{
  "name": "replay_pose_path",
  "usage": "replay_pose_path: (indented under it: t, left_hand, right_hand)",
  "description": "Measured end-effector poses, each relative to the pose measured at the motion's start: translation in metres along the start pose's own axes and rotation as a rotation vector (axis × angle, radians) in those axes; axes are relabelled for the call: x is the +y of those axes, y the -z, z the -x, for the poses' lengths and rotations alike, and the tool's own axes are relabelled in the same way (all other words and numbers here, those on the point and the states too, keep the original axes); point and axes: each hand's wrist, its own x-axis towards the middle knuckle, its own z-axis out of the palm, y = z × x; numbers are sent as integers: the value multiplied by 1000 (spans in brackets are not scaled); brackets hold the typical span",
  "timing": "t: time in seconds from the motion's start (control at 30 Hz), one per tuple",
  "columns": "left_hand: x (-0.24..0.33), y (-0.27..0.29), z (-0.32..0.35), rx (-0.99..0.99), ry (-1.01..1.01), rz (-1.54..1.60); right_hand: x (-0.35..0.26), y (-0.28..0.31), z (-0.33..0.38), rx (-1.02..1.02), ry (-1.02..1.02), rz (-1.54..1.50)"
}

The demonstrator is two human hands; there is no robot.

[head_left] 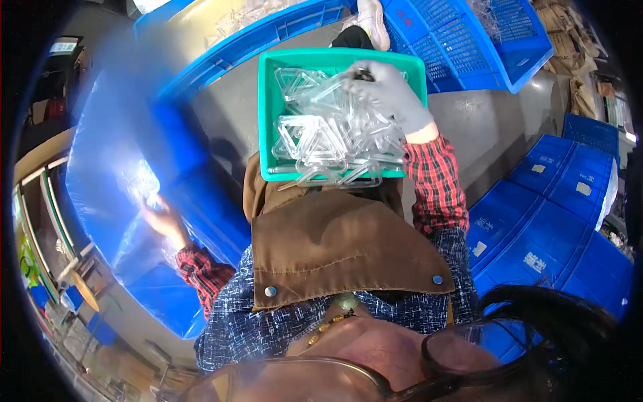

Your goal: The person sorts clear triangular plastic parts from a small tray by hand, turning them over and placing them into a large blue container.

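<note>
A teal tray (266, 124) full of clear plastic triangular pieces (318, 141) rests at my lap. Over its far right part is my right hand (392, 94), in a grey glove, its fingers closed around a small dark object (364, 75) whose kind I cannot make out. Some clear pieces lie right under those fingers. My left hand (164, 220), bare, reaches out to the left with its fingers apart. It is at a blue bin (214, 208) covered by clear plastic film (110, 181). Bright, crinkled clear plastic shows just beyond the fingertips, partly blurred.
A large blue crate (261, 50) holding more clear pieces stands beyond the tray. Blue perforated crates (442, 43) are at the far right, near a person's shoe (372, 23). Stacked blue boxes (536, 214) stand on the right. A brown apron (348, 241) covers my front.
</note>
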Motion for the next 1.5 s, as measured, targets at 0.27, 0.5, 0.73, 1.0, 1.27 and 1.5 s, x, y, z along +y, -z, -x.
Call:
replay_pose_path:
  t: [0.27,0.5,0.73,1.0,1.27,1.5]
  left_hand:
    - [288,33,20,-1047,346,1647]
    - [325,32,37,-1412,764,1756]
    - [319,26,33,-2129,610,1866]
    - [330,48,38,-1110,468,1766]
    - [330,45,43,-1145,344,1592]
    - [331,45,43,-1269,454,1564]
  right_hand:
    - [-30,-31,50,496,-61,-604]
    - [-24,-30,67,535,-76,-460]
    - [-44,-33,60,114,-54,-183]
    - [-22,-48,87,537,367,-155]
    - [-14,-49,92,488,440,220]
    - [-14,-50,91,464,509,217]
